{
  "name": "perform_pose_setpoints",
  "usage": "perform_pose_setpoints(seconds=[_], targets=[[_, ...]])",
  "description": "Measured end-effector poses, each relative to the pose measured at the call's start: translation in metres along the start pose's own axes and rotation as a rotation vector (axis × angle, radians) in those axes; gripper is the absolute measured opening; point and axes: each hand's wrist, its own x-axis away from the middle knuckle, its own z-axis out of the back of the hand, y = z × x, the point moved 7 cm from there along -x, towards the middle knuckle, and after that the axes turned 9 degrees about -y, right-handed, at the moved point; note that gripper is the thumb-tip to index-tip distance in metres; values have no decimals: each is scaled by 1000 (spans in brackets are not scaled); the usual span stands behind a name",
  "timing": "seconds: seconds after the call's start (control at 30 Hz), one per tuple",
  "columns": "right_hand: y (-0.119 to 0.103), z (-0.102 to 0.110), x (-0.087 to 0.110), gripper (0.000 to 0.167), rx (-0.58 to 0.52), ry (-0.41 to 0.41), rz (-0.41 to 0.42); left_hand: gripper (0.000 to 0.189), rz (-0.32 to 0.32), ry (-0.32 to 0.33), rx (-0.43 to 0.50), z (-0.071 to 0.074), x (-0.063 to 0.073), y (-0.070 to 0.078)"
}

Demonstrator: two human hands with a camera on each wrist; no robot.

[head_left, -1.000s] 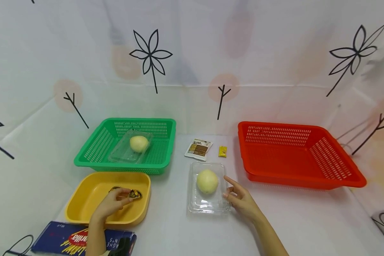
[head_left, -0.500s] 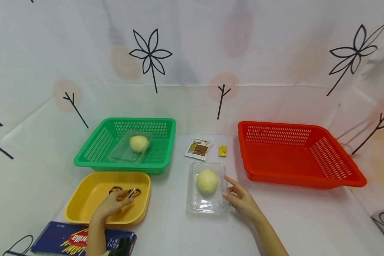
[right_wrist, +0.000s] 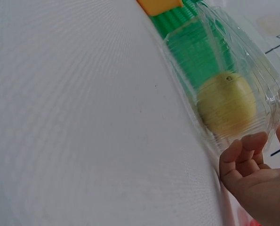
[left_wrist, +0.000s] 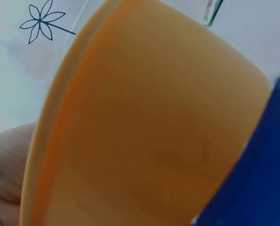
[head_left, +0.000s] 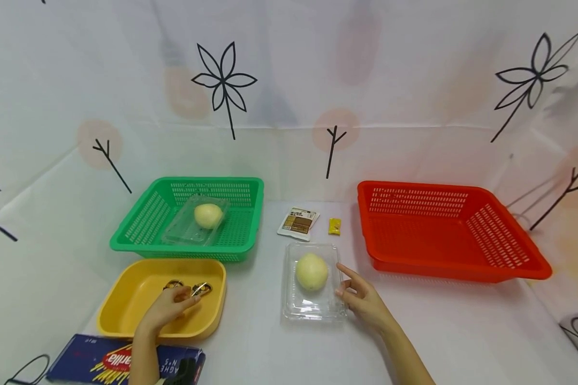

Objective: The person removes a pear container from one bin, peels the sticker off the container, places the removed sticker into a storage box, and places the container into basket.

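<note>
My left hand (head_left: 166, 310) reaches into the yellow basin (head_left: 120, 299), thumb and forefinger tips right at a small shiny gold-and-black thing (head_left: 202, 289). A similar small thing (head_left: 174, 284) lies behind the fingers. In the left wrist view the basin's wall (left_wrist: 144, 117) hides most of that hand, and I cannot tell whether it grips the shiny thing. My right hand (head_left: 366, 302) holds the right edge of a clear plastic clamshell box (head_left: 298, 307) containing a round pale-yellow fruit (head_left: 311, 272). The right wrist view shows its curled fingers (right_wrist: 229, 157) against the box's side.
A green basket (head_left: 243, 240) holds another clear box (head_left: 180, 230) with a similar fruit (head_left: 208, 216). To the right stands a red basket (head_left: 414, 235). White-brown sachets (head_left: 298, 223) and a yellow packet (head_left: 334, 226) lie beyond my box. A blue spaghetti box (head_left: 86, 358) lies in front.
Both hands keep their places. The small thing at my left fingertips looks shinier and its pattern less distinct than a second ago. The head view has shifted very slightly.
</note>
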Motion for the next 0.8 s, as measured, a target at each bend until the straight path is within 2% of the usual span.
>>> perform_pose_setpoints(seconds=[0.1, 0.27, 0.37, 0.47, 0.63, 0.8], targets=[[1, 0, 0, 60, -5, 1, -10, 47, -48, 99, 4, 5, 2, 3], [1, 0, 0, 61, -3, 6, -25, 31, -211, 316, 8, 15, 9, 15], [0, 0, 0, 61, 3, 11, -30, 28, -302, 390, 19, 15, 14, 25], [0, -1, 0, 61, 7, 11, -31, 27, -357, 399, 55, 9, 15, 35], [-1, -1, 0, 62, 5, 13, -44, 28, -403, 316, 173, -10, 12, 51], [0, -1, 0, 63, 9, 23, -59, 26, -478, 236, 292, -35, 8, 70]])
